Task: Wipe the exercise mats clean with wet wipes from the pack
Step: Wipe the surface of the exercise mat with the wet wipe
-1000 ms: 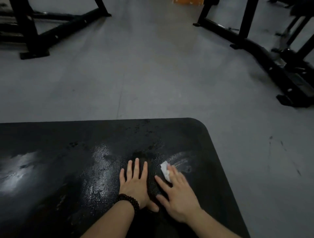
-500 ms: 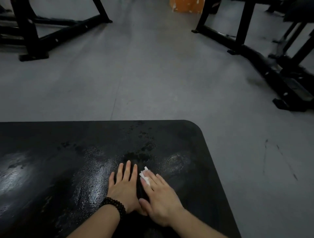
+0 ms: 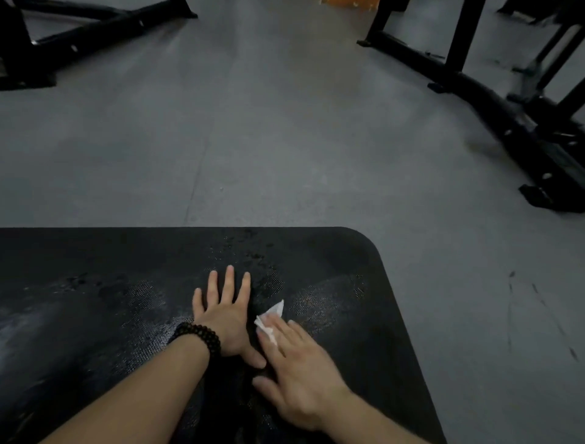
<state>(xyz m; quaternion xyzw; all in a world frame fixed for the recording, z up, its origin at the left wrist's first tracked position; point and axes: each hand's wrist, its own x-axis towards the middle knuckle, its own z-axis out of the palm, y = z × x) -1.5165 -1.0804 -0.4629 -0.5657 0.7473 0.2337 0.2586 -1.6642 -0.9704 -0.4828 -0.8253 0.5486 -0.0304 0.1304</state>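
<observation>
A black textured exercise mat (image 3: pixel 95 269) covers the lower part of the view, its rounded far right corner showing, with damp shiny streaks on it. My left hand (image 3: pixel 226 313) lies flat on the mat, fingers spread, a dark bead bracelet on the wrist. Just right of it my right hand (image 3: pixel 297 370) presses a small white wet wipe (image 3: pixel 269 318) onto the mat under its fingertips; part of the wipe sticks out ahead of the fingers. The pack of wipes is not in view.
Grey gym floor (image 3: pixel 285 142) stretches beyond the mat. Black machine frames stand at the far left (image 3: pixel 63 35) and along the right side (image 3: pixel 506 104). Something orange (image 3: pixel 348 2) shows at the top edge.
My right hand has slid the wipe leftward across the mat, toward my left hand, then slightly back toward me. The left hand has stayed flat on the mat.
</observation>
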